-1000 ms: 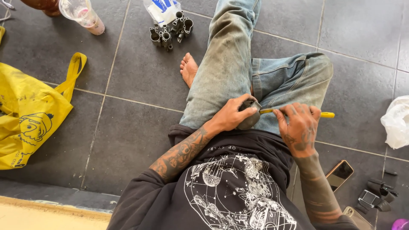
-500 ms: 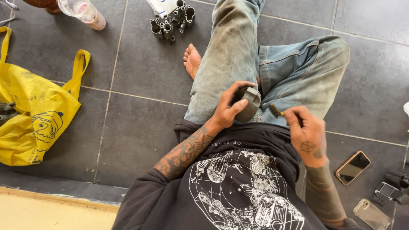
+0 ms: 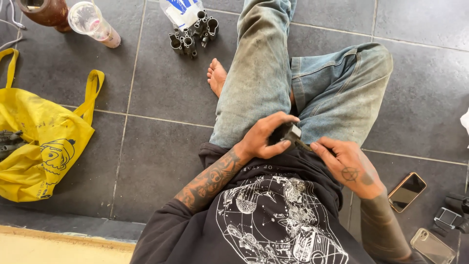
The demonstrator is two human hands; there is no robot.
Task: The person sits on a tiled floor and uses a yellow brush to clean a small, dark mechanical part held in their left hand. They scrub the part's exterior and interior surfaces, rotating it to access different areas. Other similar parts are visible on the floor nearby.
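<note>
While the person sits on the floor (image 3: 166, 98) with legs folded, a small dark part (image 3: 282, 133) with a pale metal end is held over the lap, just above the hem of the black printed shirt (image 3: 273, 220). The left hand (image 3: 266, 137) wraps around this part from the left, its fingers (image 3: 278, 120) curled over the top and the thumb beneath, so the grip is closed on the part. A thin dark tool (image 3: 305, 145) meets the metal end of the part from the right. The right hand (image 3: 349, 166) holds this tool; its fingers are folded narrowly about the shaft, and most of the tool is hidden under them. Both forearms are tattooed.

Behind the hands lie the knees in worn blue jeans (image 3: 303, 78), with a bare foot (image 3: 216, 76) showing at the left of the left thigh.

Further out on the dark grey tiles:
- A cluster of short grey metal tubes (image 3: 193, 36) stands near the foot, beside a white and blue packet (image 3: 183, 11).
- A clear plastic cup (image 3: 93, 23) and a brown jar (image 3: 44, 11) stand at the upper left.
- A yellow cloth bag (image 3: 44, 142) lies well to the left.
- Two phones (image 3: 408, 190) lie at the lower right, near small dark metal pieces (image 3: 452, 215).
</note>
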